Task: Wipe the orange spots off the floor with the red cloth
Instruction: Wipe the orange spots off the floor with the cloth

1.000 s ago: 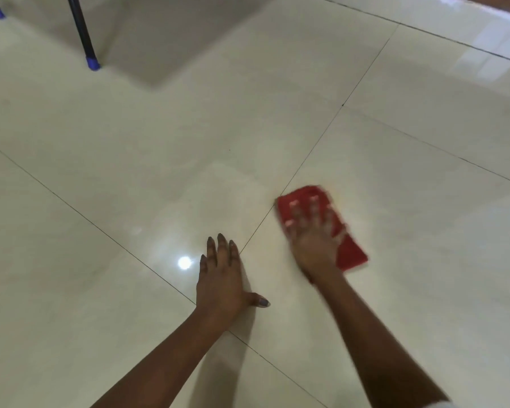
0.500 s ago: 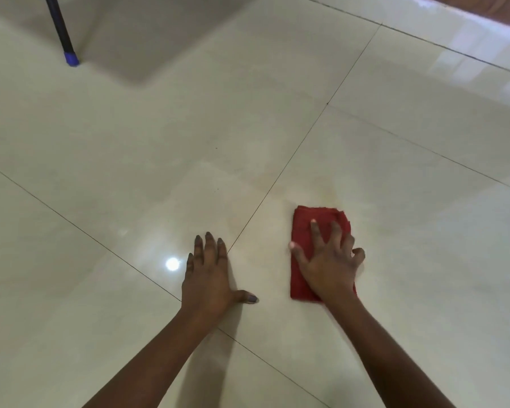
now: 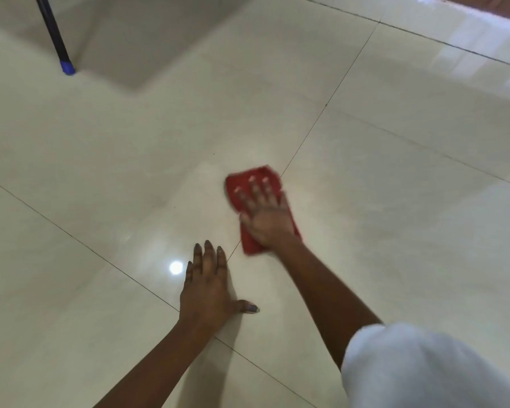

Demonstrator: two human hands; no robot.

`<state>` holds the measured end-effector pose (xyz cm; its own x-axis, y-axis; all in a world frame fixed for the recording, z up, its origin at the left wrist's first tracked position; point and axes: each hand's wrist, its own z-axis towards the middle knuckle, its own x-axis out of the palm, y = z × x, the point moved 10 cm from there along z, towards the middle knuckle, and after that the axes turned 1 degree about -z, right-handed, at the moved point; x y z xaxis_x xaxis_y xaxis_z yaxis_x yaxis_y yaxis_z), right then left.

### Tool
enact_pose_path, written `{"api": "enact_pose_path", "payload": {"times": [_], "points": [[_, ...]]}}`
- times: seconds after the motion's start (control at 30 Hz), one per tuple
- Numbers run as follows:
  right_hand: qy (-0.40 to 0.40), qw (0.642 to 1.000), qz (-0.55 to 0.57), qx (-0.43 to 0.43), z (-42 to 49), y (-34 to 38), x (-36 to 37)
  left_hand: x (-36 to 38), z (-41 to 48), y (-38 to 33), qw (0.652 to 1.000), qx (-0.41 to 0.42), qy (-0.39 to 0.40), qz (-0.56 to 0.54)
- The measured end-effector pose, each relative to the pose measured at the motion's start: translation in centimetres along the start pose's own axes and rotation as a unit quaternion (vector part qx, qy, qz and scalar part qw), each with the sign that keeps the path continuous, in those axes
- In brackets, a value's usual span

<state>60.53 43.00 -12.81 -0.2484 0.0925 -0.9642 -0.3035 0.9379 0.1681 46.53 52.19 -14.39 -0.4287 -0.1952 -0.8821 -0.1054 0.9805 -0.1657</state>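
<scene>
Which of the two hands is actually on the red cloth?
The right hand, blurred, presses flat on the red cloth beside the grout line. The left hand lies bare on the floor tile, nearer the person.

Under me is a glossy cream tile floor, cut by thin dark grout lines that cross near the middle. A small round glare of light sits on the tile close by. At the upper left stands a dark furniture leg with a blue foot cap (its wide grey shadow spreads beside it). Pale window-like reflections gleam at the upper right.
</scene>
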Motion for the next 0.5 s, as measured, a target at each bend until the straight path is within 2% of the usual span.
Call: {"api": "enact_pose_path", "payload": {"times": [0.07, 0.13, 0.2, 0.27, 0.3, 0.33, 0.4, 0.47, 0.5], "points": [[0.003, 0.996, 0.002, -0.094, -5.1, 2.4, 1.4, -0.1, -0.1, 0.0, 1.0, -0.002, 0.001, -0.012], [-0.021, 0.993, -0.003, -0.117, -10.4, -0.8, 2.1, -0.2, -0.1, -0.1, 1.0, -0.001, -0.001, -0.017], [-0.048, 0.998, -0.015, -0.029, -11.3, -8.3, 1.0, -0.3, -0.1, -0.1, 1.0, -0.003, -0.006, -0.017], [-0.041, 0.994, -0.001, 0.106, -8.7, -13.4, -0.9, -0.5, -0.2, -0.3, 1.0, 0.002, -0.01, -0.007], [-0.025, 0.989, 0.01, 0.146, -6.8, -13.3, -1.4, -0.7, -0.1, -0.3, 1.0, 0.004, -0.018, -0.004], [-0.024, 0.989, 0.009, 0.146, -5.1, -11.2, -1.2, -0.8, 0.0, -0.3, 1.0, 0.008, -0.021, -0.001], [0.005, 0.998, 0.014, 0.06, -3.9, -3.6, 0.5, -1.1, -0.2, -0.2, 1.0, 0.02, -0.013, 0.0], [0.026, 0.998, 0.002, -0.054, -7.5, 3.0, 2.8, -1.4, -1.1, 1.0, 1.0, 0.017, -0.009, -0.016], [0.024, 0.995, -0.01, -0.095, -10.4, 4.0, 3.6, -1.5, -1.9, 2.1, 0.999, 0.002, -0.011, -0.03]]}}
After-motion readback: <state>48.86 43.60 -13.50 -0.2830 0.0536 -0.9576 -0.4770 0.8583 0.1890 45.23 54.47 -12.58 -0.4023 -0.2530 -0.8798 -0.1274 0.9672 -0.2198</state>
